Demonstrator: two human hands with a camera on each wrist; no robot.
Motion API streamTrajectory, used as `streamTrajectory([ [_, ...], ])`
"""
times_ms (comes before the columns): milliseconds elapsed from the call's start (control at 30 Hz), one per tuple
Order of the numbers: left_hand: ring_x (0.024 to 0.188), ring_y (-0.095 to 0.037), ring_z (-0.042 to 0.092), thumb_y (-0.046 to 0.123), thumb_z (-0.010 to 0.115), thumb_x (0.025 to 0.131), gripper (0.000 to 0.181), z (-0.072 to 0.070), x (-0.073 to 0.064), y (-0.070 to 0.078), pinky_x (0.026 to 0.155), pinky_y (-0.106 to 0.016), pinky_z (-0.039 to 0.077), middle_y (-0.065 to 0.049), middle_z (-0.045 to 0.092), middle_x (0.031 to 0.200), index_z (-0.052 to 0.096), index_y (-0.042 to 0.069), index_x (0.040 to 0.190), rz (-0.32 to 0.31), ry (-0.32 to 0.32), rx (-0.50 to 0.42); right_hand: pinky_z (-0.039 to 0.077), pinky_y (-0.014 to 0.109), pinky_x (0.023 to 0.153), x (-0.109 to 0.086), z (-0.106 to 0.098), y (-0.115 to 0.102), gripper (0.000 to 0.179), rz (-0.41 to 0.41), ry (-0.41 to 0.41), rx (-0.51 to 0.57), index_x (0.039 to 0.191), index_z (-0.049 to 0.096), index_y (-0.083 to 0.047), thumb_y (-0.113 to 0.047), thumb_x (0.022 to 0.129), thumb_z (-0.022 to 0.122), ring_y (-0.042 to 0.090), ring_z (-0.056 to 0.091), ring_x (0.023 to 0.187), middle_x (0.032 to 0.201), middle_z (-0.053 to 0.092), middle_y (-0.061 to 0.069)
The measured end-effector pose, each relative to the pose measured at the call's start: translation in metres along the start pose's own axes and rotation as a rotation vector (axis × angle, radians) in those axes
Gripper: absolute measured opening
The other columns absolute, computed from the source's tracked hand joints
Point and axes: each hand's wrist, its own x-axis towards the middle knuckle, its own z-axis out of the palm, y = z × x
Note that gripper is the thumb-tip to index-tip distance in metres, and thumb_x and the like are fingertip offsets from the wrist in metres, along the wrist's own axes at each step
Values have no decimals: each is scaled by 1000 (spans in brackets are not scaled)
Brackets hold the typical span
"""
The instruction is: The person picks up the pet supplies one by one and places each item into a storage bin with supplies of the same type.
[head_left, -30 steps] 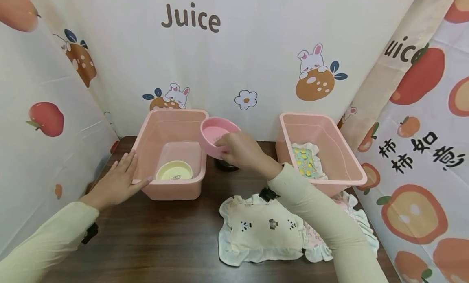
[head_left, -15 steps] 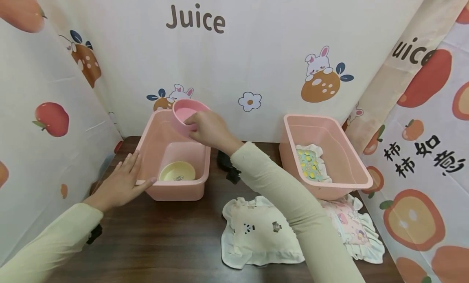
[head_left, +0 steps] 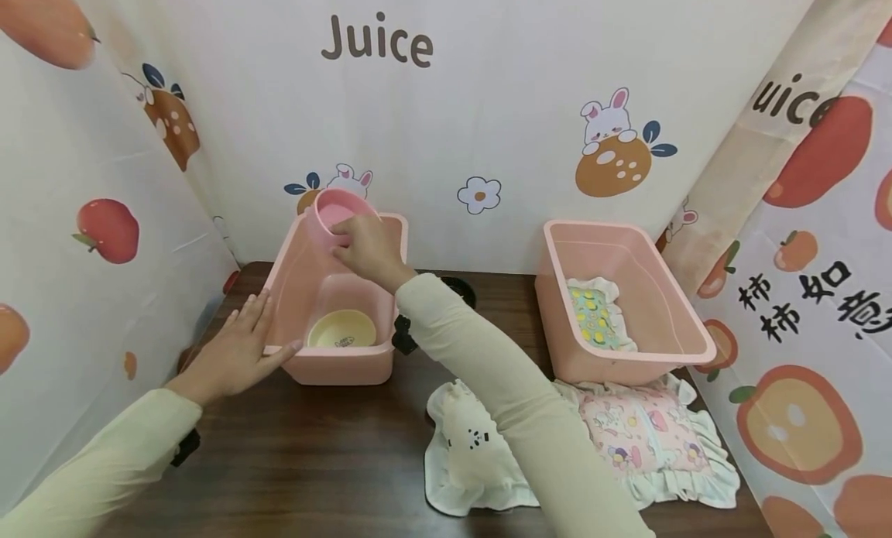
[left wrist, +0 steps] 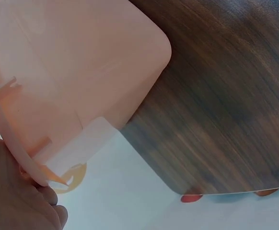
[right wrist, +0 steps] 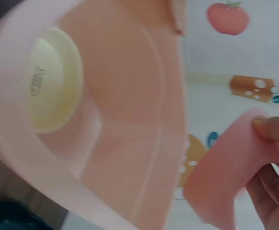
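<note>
My right hand (head_left: pixel 372 251) pinches the rim of a pink bowl (head_left: pixel 337 207), which is tilted above the back part of the left pink tub (head_left: pixel 348 371). In the right wrist view, the thumb and fingers grip the side of that bowl (right wrist: pixel 223 172). A pale yellow bowl (head_left: pixel 341 329) sits on the tub floor near its front wall. My left hand (head_left: pixel 237 356) rests on the tub's front left corner, fingers along the side rim and thumb on the front rim. The left wrist view shows the tub's outer wall (left wrist: pixel 77 57) beside this hand.
At the right stands another pink tub (head_left: pixel 630 251) with a lemon-print ruffled pillow (head_left: pixel 592 317) inside. A cream ruffled pillow (head_left: pixel 474 449) and a pink one (head_left: pixel 644 426) lie in front. A black round object (head_left: pixel 461 289) is partly hidden behind the right arm.
My right hand has carried the pink bowl left and up, from beside the left tub's right rim to over its back part. The left hand stays on the rim.
</note>
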Motion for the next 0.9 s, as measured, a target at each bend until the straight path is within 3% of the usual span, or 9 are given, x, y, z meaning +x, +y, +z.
streamTrajectory([
  [233,141,-50,9,57,45,95,95,-2,-3,1,112,-62,10,-33,4,155,4,-9,150,-4,8,-14,34,13,50,5,29,13,19,-35,24,-64,104,75,-15,-13,87,68,4,46,57,70,64,-5],
  [400,141,-50,9,56,46,95,94,-1,-2,2,112,-62,10,-32,5,155,4,-8,150,10,16,-10,29,16,45,4,36,16,23,4,13,-73,104,75,-17,-10,85,65,5,39,50,57,49,-5],
  [633,142,-49,9,61,43,94,96,1,1,2,112,-62,12,-28,3,157,3,-5,151,-18,-5,13,41,15,48,5,51,16,25,89,-6,-15,110,74,-20,-14,87,68,6,54,56,74,67,-8],
  [733,142,-49,9,61,43,94,95,1,1,2,112,-62,11,-28,4,157,3,-5,151,-22,1,12,42,14,51,5,58,18,25,92,-8,-78,110,74,-21,-16,86,70,4,55,60,88,72,-7],
  [900,142,-49,9,59,44,94,95,-1,-1,5,111,-64,13,-29,4,156,5,-7,151,-26,5,-2,43,17,57,5,68,25,16,53,-36,-197,95,77,-20,-13,83,70,7,57,66,85,72,-6],
])
